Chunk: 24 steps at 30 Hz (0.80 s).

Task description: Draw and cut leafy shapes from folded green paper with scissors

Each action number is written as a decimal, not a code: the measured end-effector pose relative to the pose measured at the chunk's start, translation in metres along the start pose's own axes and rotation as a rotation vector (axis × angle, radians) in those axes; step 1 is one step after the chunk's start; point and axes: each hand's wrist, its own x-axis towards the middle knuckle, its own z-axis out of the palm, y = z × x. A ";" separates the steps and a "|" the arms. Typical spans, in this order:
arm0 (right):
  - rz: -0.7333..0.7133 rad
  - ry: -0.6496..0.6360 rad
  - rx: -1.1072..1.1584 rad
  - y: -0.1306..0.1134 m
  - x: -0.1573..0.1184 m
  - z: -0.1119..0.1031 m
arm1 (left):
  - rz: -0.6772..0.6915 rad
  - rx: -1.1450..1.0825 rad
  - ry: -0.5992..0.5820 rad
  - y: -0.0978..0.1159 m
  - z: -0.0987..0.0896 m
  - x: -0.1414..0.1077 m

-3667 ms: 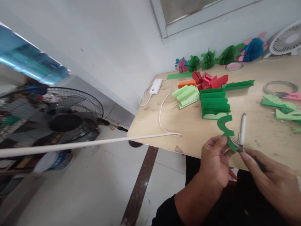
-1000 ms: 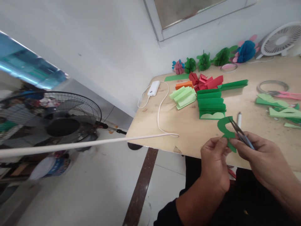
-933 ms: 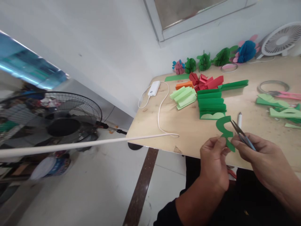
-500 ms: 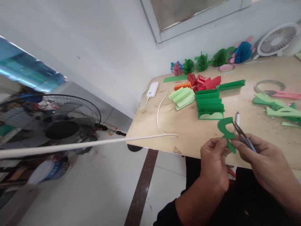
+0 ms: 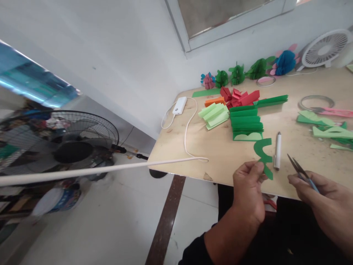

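Left hand [image 5: 249, 180]: raised from the near edge, wrist bent, thumb and fingers clamped on the lower part of one curved green cutout [image 5: 263, 150], which sits above the table's [image 5: 167, 147] near edge. Right hand [image 5: 321, 191]: off to the right, knuckles low, grip clamped round one pair of scissors [image 5: 302, 172]; blades slightly apart, tips up-left, well clear of the cutout.

One white pen [image 5: 278, 149] lies between cutout and scissors. Just beyond the cutout, a dark green pleated stack [image 5: 246, 119]; left of it, a light green one [image 5: 213, 115]. Red folded papers [image 5: 239, 98] behind, count unclear. Far side: five paper figures [image 5: 237, 74] in a row, one white fan [image 5: 324, 49]. Green scraps [image 5: 331, 129] right, overlapping, can't count. One white cable [image 5: 187, 136] crosses the left side.
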 end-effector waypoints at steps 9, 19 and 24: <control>0.108 -0.065 0.228 -0.033 0.001 0.017 | 0.082 0.116 -0.013 -0.007 -0.002 -0.002; 0.156 -0.114 0.388 -0.038 0.001 0.027 | 0.168 0.165 -0.019 -0.010 0.000 -0.002; 0.185 -0.114 0.412 -0.045 0.001 0.028 | 0.181 0.153 -0.016 -0.010 0.001 -0.003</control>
